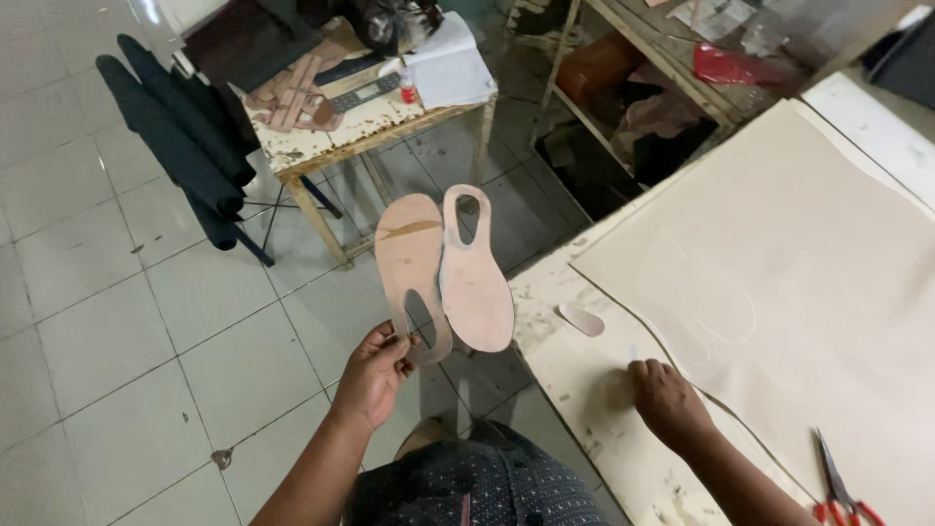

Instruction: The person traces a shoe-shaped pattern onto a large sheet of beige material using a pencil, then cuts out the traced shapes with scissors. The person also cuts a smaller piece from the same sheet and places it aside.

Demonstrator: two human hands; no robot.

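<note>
Your left hand [375, 375] pinches two sole templates [443, 278] at their lower ends, long axes pointing up away from your fingers.

Pale tiled floor [117, 321], scuffed, small debris. Worn paint-chipped wooden table [365, 127] at top, cluttered; dark cloth [175, 127] draped beside it. Wooden shelf rack [633, 68] behind, contents murky, possibly leather scraps. White stained workbench [584, 380] at right. Soft even light.
</note>
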